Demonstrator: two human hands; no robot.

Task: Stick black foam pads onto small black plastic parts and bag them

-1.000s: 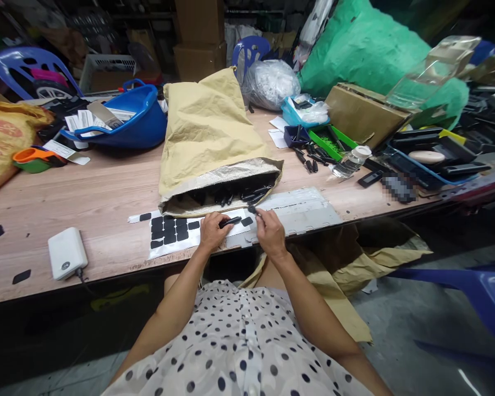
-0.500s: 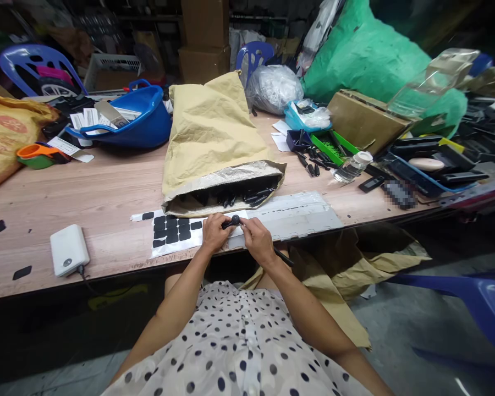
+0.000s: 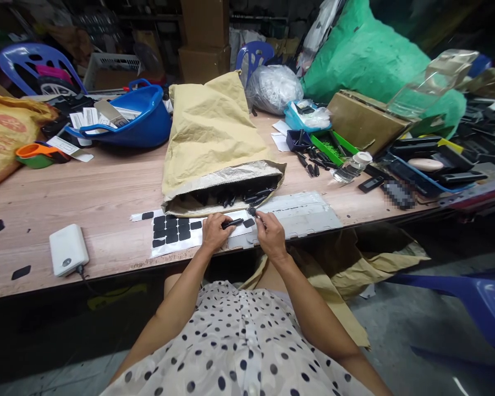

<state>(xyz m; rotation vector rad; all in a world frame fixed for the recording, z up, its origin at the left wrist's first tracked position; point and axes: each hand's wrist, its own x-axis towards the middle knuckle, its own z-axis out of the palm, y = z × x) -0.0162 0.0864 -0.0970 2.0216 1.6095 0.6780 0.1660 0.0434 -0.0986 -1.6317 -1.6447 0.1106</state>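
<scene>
My left hand (image 3: 215,232) is closed on a small slender black piece (image 3: 232,223) that sticks out to the right, over a white sheet. Thumb and fingers of my right hand (image 3: 271,236) pinch a thin stick with a dark round head (image 3: 251,211), brush-like in look. This head is apart from the black piece. One black rounded patch (image 3: 248,223) lies between my hands. Several more black patches (image 3: 171,230) sit in rows on the white sheet (image 3: 198,242) left of my left hand. Just behind my hands, a tan paper sack (image 3: 214,126) lies with its mouth towards me and black pieces inside.
A grey-white board (image 3: 309,212) lies right of my hands, along the table edge. A white power bank (image 3: 69,250) with a cable is at left. Farther back are a blue basin (image 3: 127,129), a green tray (image 3: 334,147), a clear bottle (image 3: 352,168) and a cardboard box (image 3: 365,121).
The round head came left against the black piece half a second ago, and is now back to the right, apart from it. My left hand keeps its hold. The view shifted slightly.
</scene>
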